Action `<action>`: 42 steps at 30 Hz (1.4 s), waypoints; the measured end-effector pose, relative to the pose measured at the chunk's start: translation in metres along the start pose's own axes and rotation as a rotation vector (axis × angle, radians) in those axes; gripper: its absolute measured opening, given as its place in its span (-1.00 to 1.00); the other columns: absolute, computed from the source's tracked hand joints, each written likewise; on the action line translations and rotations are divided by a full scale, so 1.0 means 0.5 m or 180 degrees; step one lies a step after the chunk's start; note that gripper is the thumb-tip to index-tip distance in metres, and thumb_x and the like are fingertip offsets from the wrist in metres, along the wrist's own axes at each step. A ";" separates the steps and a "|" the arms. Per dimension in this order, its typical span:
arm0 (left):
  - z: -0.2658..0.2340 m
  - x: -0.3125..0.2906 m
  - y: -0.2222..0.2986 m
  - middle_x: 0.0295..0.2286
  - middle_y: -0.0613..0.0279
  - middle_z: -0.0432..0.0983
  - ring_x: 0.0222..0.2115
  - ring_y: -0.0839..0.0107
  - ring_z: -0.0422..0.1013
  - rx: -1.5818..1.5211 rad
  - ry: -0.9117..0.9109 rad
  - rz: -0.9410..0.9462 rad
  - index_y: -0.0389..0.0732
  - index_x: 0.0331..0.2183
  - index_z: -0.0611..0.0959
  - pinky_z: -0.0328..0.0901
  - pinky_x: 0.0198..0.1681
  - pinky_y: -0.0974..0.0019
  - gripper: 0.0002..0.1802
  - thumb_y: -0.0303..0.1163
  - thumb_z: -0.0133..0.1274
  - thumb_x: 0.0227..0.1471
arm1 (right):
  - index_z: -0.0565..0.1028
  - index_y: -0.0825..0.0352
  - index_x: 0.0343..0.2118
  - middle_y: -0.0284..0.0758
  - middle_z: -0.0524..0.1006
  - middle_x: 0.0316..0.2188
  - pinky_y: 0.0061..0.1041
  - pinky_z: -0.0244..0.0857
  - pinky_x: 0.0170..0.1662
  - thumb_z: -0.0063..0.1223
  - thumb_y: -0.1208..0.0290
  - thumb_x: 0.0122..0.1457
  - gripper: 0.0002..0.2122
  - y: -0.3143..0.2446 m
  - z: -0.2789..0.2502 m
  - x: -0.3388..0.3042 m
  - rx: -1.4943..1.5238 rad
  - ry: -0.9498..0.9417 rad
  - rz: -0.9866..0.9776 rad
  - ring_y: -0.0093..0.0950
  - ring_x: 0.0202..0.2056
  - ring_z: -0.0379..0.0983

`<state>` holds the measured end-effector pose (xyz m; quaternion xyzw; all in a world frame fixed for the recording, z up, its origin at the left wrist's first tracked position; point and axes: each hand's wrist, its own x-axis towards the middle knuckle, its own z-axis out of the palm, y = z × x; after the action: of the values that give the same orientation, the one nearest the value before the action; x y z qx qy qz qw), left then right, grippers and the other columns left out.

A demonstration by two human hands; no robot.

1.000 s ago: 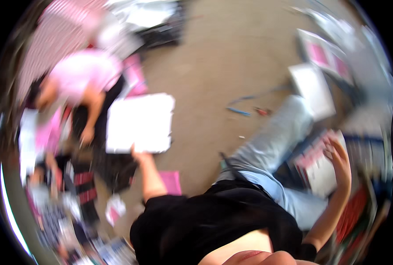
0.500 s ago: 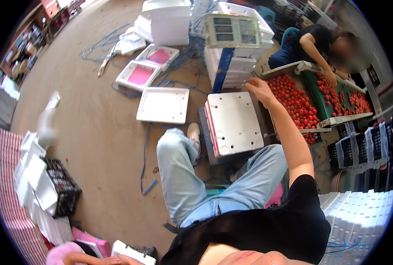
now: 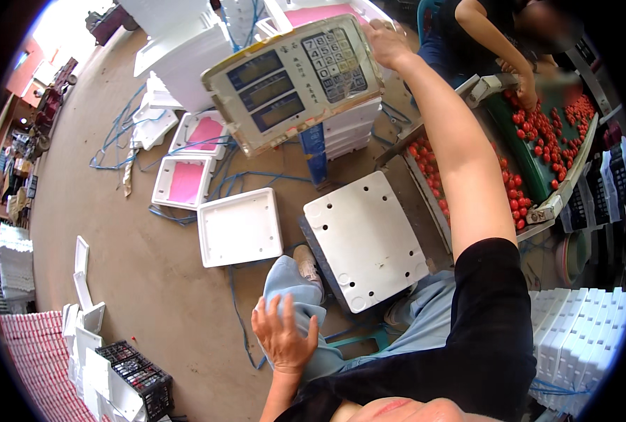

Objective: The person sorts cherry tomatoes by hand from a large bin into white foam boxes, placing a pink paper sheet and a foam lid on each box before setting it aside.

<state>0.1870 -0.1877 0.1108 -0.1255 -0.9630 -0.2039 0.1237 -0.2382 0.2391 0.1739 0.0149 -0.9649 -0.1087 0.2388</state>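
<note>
My right arm reaches far forward, and my right hand (image 3: 386, 43) is bent over the near right corner of a white foam box (image 3: 391, 22) with a pink lining. That box tops a stack behind a scale display (image 3: 293, 81) with a keypad, close beside my fingers. My left hand (image 3: 285, 336) is held above my left knee with its fingers spread and nothing in it. Between my legs and the display, a white foam box (image 3: 369, 243) with small dark holes lies on a low dark platform, touched by neither hand.
An empty-looking white foam tray (image 3: 240, 228) lies on the floor, with pink-lined trays (image 3: 186, 181) beyond it. Blue straps (image 3: 218, 179) tangle around them. At right, a co-worker's hand (image 3: 527, 91) is among red cherry tomatoes (image 3: 548, 144). White foam stacks (image 3: 573, 337) stand near right.
My right hand has moved forward from beside the stack to the pink-lined box at its top. My left hand has come into clear view over my knee. The whole view has shifted forward.
</note>
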 end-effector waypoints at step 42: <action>0.354 0.533 0.381 0.21 -0.07 0.18 0.29 0.00 0.04 0.0242 0.0305 0.2375 -0.37 0.20 0.30 -0.17 0.37 -0.09 -0.21 -0.45 0.11 -0.10 | 0.55 0.16 -0.32 -0.37 0.53 -0.29 -0.16 0.10 0.27 0.03 0.46 0.03 -0.85 -0.276 -0.144 -1.109 0.1790 -0.1479 -0.0120 -0.28 -0.03 0.43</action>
<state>-0.0405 0.1068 0.0997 -0.4533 -0.8511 -0.1146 0.2390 0.2831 0.1344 -0.0479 0.0726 -0.9851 0.1559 -0.0023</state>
